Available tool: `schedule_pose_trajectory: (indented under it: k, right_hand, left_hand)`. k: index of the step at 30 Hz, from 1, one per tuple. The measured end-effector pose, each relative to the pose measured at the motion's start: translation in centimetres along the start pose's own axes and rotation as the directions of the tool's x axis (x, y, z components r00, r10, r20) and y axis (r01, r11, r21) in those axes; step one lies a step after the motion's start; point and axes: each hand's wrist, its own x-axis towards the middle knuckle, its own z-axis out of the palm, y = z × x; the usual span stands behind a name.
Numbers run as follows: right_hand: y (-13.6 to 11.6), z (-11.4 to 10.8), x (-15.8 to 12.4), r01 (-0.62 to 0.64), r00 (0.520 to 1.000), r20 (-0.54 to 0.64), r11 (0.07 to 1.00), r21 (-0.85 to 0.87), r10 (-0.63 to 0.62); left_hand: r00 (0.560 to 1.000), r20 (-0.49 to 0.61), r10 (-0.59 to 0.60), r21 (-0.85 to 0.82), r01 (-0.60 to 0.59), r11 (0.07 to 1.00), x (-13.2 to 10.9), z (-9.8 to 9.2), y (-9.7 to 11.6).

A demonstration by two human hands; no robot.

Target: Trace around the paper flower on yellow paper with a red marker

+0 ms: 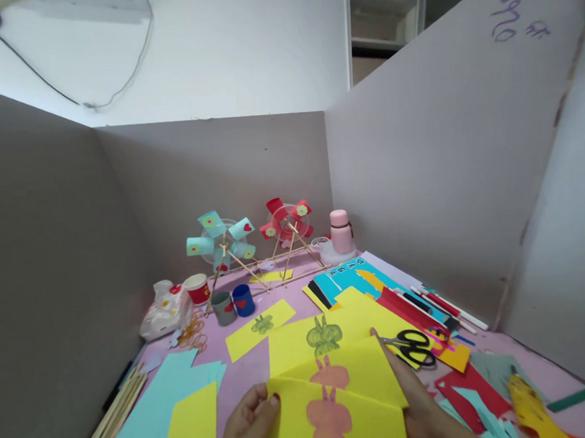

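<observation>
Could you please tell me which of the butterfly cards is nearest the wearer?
The front pink card, held by the left hand; the second pink card, large green card and small green card are farther off.

Left hand (251,423) curled in a pinch, right hand (413,392) partly hidden

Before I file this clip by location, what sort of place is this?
Probably a partitioned craft booth: gray panels stand on three sides, around black-handled scissors and yellow paper sheets with butterfly-like shapes.
</observation>
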Motion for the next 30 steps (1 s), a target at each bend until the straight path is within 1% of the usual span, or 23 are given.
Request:
schedule_pose_trajectory:
  k: [3,9,12,14,16,18,19,21,22,23,24,26,30]
  right_hand:
    - [-0.2,-0.1,-0.3,-0.026,0.999,0.024,1.0,-0.005,0.026]
    - [0.1,-0.4,-0.2,-0.056,0.995,0.079,0.996,-0.076,0.062]
    - [0.6,-0.6,0.1,-0.003,0.992,0.124,0.992,-0.125,0.018]
    - [0.7,-0.7,0.3,0.03,0.992,0.128,0.987,-0.156,-0.01]
    - [0.4,-0.5,0.6,0.037,0.992,0.125,0.983,-0.179,-0.015]
    - [-0.5,0.0,1.1,0.099,0.983,0.172,0.97,-0.223,-0.061]
    - [-1.0,0.4,1.6,0.167,0.968,0.23,0.949,-0.266,-0.106]
    - [-1.9,1.3,2.7,0.355,0.903,0.375,0.853,-0.383,-0.208]
    - [-2.1,1.7,3.4,0.425,0.868,0.444,0.796,-0.431,-0.222]
    - [-2.3,2.0,4.1,0.462,0.845,0.491,0.755,-0.466,-0.215]
    - [-2.2,2.2,4.8,0.478,0.832,0.518,0.73,-0.488,-0.198]
    - [-1.7,2.2,6.3,0.468,0.834,0.527,0.715,-0.519,-0.164]
    - [0.1,1.0,8.7,0.429,0.868,0.481,0.676,-0.599,-0.124]
  left_hand:
    - [0.999,-0.007,0.041,0.013,-0.04,0.999,0.2,-0.2,0.0]
    - [0.998,-0.06,0.016,-0.032,-0.018,0.999,-0.3,0.3,0.5]
    - [0.995,-0.1,0.03,-0.048,-0.035,0.998,-0.6,0.4,0.6]
    - [0.994,-0.104,0.036,-0.068,-0.043,0.997,-0.7,0.2,0.7]
    - [0.992,-0.108,0.062,-0.085,-0.071,0.994,-0.5,-0.2,1.0]
    - [0.986,-0.125,0.108,-0.098,-0.12,0.988,-0.2,-0.6,1.7]
    - [0.981,-0.138,0.133,-0.102,-0.147,0.984,0.0,-0.7,2.1]
    - [0.97,-0.165,0.177,-0.102,-0.195,0.975,0.6,-1.0,3.0]
    - [0.965,-0.174,0.197,-0.097,-0.216,0.972,0.9,-1.1,3.3]
    - [0.958,-0.181,0.221,-0.094,-0.241,0.966,1.3,-1.1,3.6]
    - [0.951,-0.186,0.245,-0.09,-0.265,0.96,1.6,-1.2,3.8]
    - [0.941,-0.184,0.285,-0.078,-0.303,0.95,2.5,-1.6,3.7]
    - [0.94,-0.152,0.306,-0.021,-0.313,0.95,4.2,-3.0,2.3]
